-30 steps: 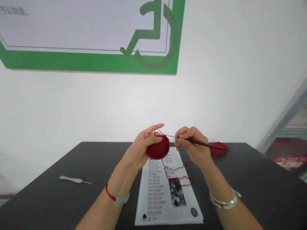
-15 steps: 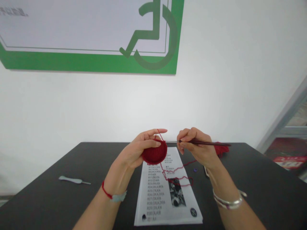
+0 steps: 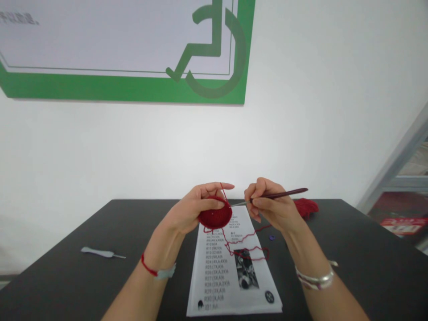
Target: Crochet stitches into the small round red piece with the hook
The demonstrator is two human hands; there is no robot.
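My left hand (image 3: 197, 203) pinches a round, cupped piece of red crochet (image 3: 216, 216), thumb across its upper edge. A strand of red yarn (image 3: 223, 191) runs over the stretched index finger down to the work. My right hand (image 3: 267, 198) grips a crochet hook (image 3: 284, 194) with a dark red handle like a pen. Its thin metal shaft points left and down, the tip meeting the right edge of the crochet. Below the work, loose yarn trails over the printed pattern sheet (image 3: 230, 276) and on to a red yarn ball (image 3: 306, 208) behind my right hand.
On the left of the black table (image 3: 140, 227) lies a pale-handled hook-like tool (image 3: 103, 253). A small purple item (image 3: 272, 237) sits right of the sheet. A white wall with a green-framed sign (image 3: 133, 87) rises behind the table; shelving (image 3: 406, 183) stands far right.
The hook has tilted: its handle end rose and moved left, and its shaft now slants down to the crochet's edge. My right hand shifted slightly left; my left hand keeps its hold.
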